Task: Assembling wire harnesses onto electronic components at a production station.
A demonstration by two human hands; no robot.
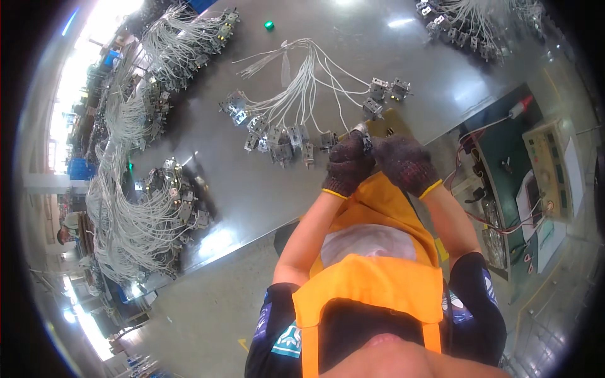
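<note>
The work in hand looks partway through, judging by a single metal part (365,140) held at the near edge of the surface (252,201), above a tan plate (394,121). The gloved left hand (348,160) is curled closed around this part; the gloved right hand (404,164) is bunched right beside it, its fingers hidden, so whether it grips anything cannot be told.

Beyond the hands, white cables (309,75) fan out to similar parts: a long row (280,148) curves off to the left and a small cluster (376,91) lies to the right. The gap between these groups suggests that the bundle is being handled piece by piece, but which side is done and which is left does not show. More cabled bundles (135,214) lie heaped at the left, and another pile (485,28) sits at the upper right; whether they are finished or waiting is unclear.
</note>
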